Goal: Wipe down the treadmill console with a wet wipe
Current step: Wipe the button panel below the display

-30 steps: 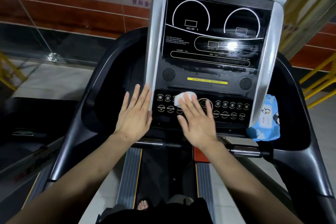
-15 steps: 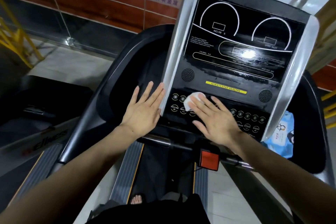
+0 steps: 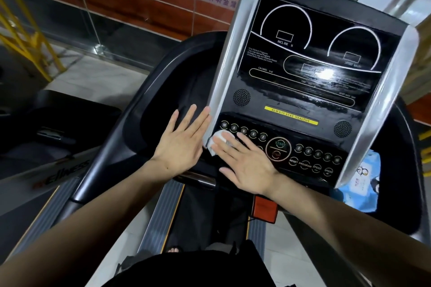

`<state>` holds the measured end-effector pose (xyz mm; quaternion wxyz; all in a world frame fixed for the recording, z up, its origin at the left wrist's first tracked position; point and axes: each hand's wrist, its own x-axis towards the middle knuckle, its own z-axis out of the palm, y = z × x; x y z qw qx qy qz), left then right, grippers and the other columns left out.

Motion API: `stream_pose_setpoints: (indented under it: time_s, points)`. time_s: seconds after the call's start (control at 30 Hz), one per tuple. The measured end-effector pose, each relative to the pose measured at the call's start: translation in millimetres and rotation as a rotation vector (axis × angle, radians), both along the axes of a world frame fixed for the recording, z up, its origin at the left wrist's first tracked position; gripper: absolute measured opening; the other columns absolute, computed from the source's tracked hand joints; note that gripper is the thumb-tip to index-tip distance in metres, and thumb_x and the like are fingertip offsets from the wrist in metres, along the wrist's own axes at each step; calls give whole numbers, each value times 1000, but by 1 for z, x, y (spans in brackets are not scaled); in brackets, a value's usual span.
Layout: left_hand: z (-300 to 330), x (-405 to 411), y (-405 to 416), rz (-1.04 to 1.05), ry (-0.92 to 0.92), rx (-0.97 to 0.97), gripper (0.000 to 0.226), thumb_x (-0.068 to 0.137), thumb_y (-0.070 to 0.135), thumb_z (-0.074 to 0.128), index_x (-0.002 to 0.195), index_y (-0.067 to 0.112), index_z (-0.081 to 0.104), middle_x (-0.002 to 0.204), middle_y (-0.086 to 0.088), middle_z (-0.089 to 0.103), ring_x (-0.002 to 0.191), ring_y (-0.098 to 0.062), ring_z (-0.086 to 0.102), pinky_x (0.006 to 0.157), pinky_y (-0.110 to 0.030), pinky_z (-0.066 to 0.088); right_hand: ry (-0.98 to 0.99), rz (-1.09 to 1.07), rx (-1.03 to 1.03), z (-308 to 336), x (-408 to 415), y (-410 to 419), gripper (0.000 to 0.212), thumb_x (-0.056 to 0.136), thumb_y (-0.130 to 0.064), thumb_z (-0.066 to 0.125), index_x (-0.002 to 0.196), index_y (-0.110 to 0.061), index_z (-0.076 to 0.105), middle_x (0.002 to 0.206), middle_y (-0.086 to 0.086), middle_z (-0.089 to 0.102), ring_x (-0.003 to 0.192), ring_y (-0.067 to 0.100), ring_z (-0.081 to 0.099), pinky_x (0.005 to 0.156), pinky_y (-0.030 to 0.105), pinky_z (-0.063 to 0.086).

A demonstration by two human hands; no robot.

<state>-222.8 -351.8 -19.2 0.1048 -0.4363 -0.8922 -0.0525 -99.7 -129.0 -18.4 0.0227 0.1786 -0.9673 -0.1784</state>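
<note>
Fingers [image 3: 229, 144] of the right hand [image 3: 248, 165] are lying straight and flat, pressing a white wet wipe [image 3: 218, 142] onto the lower-left corner of the treadmill console [image 3: 303, 72], over the leftmost round buttons. The left hand [image 3: 182, 144] is resting spread and flat just beside it, its fingertips touching the console's silver side trim [image 3: 224, 72], holding nothing. A red safety key [image 3: 264, 209] is hanging below the right wrist. A blue wipe packet [image 3: 359, 189] is sitting in the right-side tray, partly hidden by the console.
</note>
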Motion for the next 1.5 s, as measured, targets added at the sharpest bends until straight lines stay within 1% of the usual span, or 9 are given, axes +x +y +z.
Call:
stream_pose_setpoints:
  time_s: [0.1, 0.27, 0.4, 0.6, 0.7, 0.8, 1.03, 1.23, 1.5]
  points:
    - [0, 2, -1, 3, -1, -5, 76, 102, 32, 42, 167, 14, 6, 176, -1, -6, 162, -31, -4, 128, -60, 12, 7, 21, 21, 15, -11, 12, 64, 108, -52, 31, 163, -20, 26, 170, 1, 21, 160, 21, 8, 128, 51, 13]
    - [-1, 5, -5, 18, -25, -9, 78, 99, 28, 41, 167, 14, 7, 176, 0, -4, 162, -30, -6, 129, -60, 9, 126, -171, -81, 14, -13, -4, 65, 108, -52, 30, 164, -20, 24, 171, 2, 19, 160, 23, 9, 129, 48, 10]
    - [-2, 7, -6, 16, -40, -14, 78, 98, 26, 37, 167, 14, 3, 176, 0, -7, 162, -31, -10, 129, -59, 8, 59, -81, -70, 1, 11, 0, 63, 108, -52, 33, 162, -20, 29, 170, 1, 21, 160, 22, 11, 127, 51, 16]
    - [-6, 11, -4, 26, -56, 9, 78, 97, 24, 37, 167, 13, 5, 176, -2, -5, 162, -31, -8, 129, -59, 9, 51, -108, -6, 8, 63, 55, 60, 108, -50, 30, 160, -21, 34, 168, 0, 30, 158, 22, 18, 128, 52, 15]
    - [-8, 16, -4, 32, -77, 2, 79, 95, 23, 38, 167, 13, 7, 176, -2, -6, 162, -31, -9, 130, -58, 8, 65, -94, -43, 4, 36, 27, 59, 109, -51, 29, 160, -21, 36, 167, 0, 32, 158, 22, 20, 127, 54, 16]
    - [-9, 20, -4, 40, -96, -16, 80, 97, 24, 41, 167, 13, 5, 176, -3, -10, 162, -31, -11, 130, -58, 6, 41, -66, -56, 3, 4, -6, 59, 110, -51, 28, 161, -23, 31, 169, -3, 24, 159, 19, 11, 127, 53, 14]
    - [-8, 19, -6, 36, -119, -16, 79, 98, 22, 41, 167, 14, 3, 175, -1, -13, 161, -31, -15, 130, -58, 5, 26, -55, 51, 13, 54, 52, 60, 109, -51, 31, 161, -22, 32, 170, -3, 23, 159, 20, 11, 128, 54, 10]
    - [-9, 19, -5, 41, -124, -19, 83, 97, 21, 44, 166, 16, -1, 174, 1, -17, 161, -30, -15, 130, -57, 3, 4, -30, -8, -1, 5, -6, 61, 109, -53, 28, 162, -23, 27, 171, -3, 21, 160, 21, 6, 128, 54, 11]
    - [-6, 15, -9, 24, -118, -43, 86, 95, 17, 42, 165, 19, -8, 173, 4, -21, 160, -29, -18, 130, -56, -2, -62, 3, 63, 1, 31, 26, 62, 108, -54, 30, 161, -22, 30, 168, 0, 28, 159, 23, 14, 127, 55, 13]
